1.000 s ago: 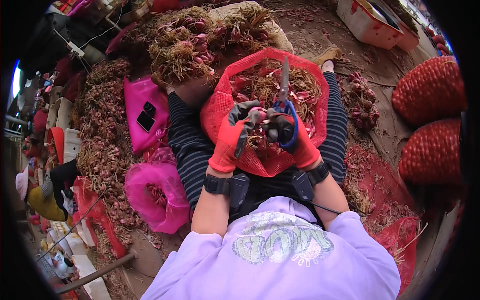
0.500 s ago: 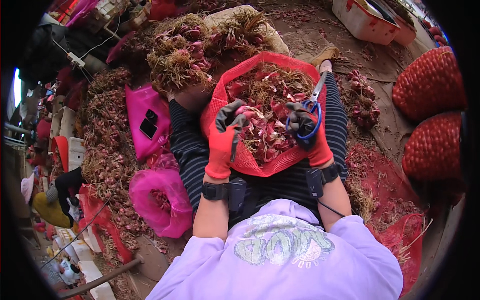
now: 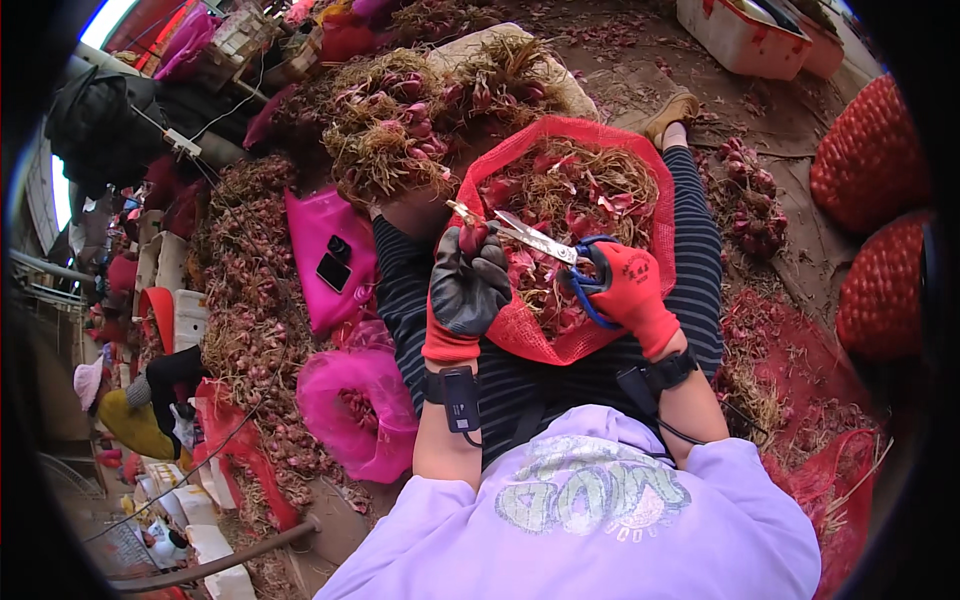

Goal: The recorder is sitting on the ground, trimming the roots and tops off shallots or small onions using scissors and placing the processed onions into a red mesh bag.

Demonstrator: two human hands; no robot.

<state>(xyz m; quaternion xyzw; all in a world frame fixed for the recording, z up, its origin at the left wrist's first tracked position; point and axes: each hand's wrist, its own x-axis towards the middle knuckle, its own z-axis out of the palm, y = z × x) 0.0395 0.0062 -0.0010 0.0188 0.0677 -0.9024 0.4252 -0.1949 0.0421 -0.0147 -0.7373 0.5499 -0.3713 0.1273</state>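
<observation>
My left hand (image 3: 462, 292), in a red glove with a dark palm, is turned palm up with its fingers curled round a shallot (image 3: 472, 238). The bulb's pale stem end sticks up past the fingers. In my right hand (image 3: 634, 292), also gloved, is a pair of scissors (image 3: 537, 238) with blue handles. Its blades are spread and point left, toward the stem end of the shallot; I cannot tell whether they touch it. Under both hands, between my legs, a red mesh bag (image 3: 572, 350) holds dry roots and red skins (image 3: 615, 200).
Bunches of shallots (image 3: 390, 130) lie beyond my left knee. A heap of shallots (image 3: 250, 290) stretches along the left, beside a pink bag (image 3: 312, 225) carrying a phone (image 3: 333, 271). Full red sacks (image 3: 870, 160) stand at right. A white foam box (image 3: 740, 40) is at far right.
My left hand has turned palm up, with the shallot raised in it. The scissors have swung from pointing away to pointing left, their blades now spread. The view has shifted slightly.
</observation>
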